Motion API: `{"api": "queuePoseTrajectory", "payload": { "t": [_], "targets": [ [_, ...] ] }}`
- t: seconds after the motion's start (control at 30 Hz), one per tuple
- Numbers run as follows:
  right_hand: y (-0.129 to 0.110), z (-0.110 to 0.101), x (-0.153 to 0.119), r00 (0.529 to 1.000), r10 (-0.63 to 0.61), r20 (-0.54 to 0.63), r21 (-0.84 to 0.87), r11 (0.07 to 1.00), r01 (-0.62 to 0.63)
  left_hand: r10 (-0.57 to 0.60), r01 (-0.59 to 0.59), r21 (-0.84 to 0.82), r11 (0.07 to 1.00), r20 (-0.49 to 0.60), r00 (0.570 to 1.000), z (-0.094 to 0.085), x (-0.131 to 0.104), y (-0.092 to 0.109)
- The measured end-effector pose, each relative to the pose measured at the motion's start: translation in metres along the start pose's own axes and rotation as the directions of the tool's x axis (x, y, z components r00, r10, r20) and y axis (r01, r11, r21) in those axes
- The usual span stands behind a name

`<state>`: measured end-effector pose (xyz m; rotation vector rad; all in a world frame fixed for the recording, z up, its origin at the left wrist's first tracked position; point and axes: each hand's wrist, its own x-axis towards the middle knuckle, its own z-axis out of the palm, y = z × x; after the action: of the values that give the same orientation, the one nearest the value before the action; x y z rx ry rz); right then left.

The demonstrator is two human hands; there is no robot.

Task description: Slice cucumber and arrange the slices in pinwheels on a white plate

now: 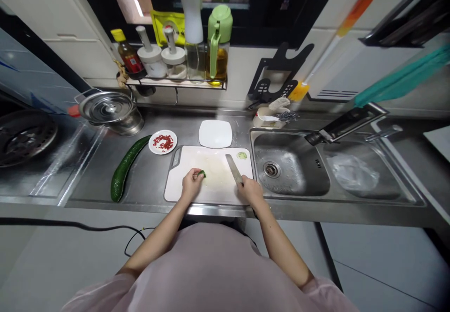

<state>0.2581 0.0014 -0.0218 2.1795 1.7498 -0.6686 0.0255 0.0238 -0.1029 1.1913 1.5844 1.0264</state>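
The right hand [251, 191], at the right edge of the board [218, 194], is closed round the knife [232, 165], whose long axis slants away and leftward; left of it, apart, the left hand [191, 184], nearly closed, pinches a green piece [202, 173].

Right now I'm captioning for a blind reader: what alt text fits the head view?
A left hand holds a small green piece over a white cutting board; the right hand grips a knife. Left of the board are a green cucumber and a plate of red pieces; right of it, a sink.
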Motion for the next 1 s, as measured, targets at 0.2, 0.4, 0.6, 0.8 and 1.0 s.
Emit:
{"api": "queuePoseTrajectory", "payload": {
  "t": [0.2,0.4,0.6,0.8,1.0],
  "targets": [
    [-0.022,-0.004,-0.011,0.998,-0.069,-0.006,-0.010,0.998,0.069,0.299,-0.256,0.366,0.895,-0.065,0.952,-0.003,-0.004,-0.011],
    [-0.047,-0.001,-0.020,0.983,-0.184,-0.017,-0.019,0.983,0.183,0.396,-0.355,0.347,0.868,-0.052,0.917,-0.010,-0.005,-0.016],
    [-0.066,0.003,-0.029,0.956,-0.292,0.010,-0.031,0.956,0.292,0.473,-0.428,0.316,0.847,-0.079,0.878,-0.010,-0.007,-0.023],
    [-0.076,0.009,-0.037,0.941,-0.339,0.011,-0.062,0.939,0.339,0.513,-0.463,0.320,0.827,-0.091,0.854,-0.008,-0.006,-0.025],
    [-0.080,0.014,-0.042,0.942,-0.336,0.016,-0.096,0.937,0.336,0.478,-0.430,0.349,0.833,-0.063,0.876,-0.008,-0.006,-0.025]
  ]
}}
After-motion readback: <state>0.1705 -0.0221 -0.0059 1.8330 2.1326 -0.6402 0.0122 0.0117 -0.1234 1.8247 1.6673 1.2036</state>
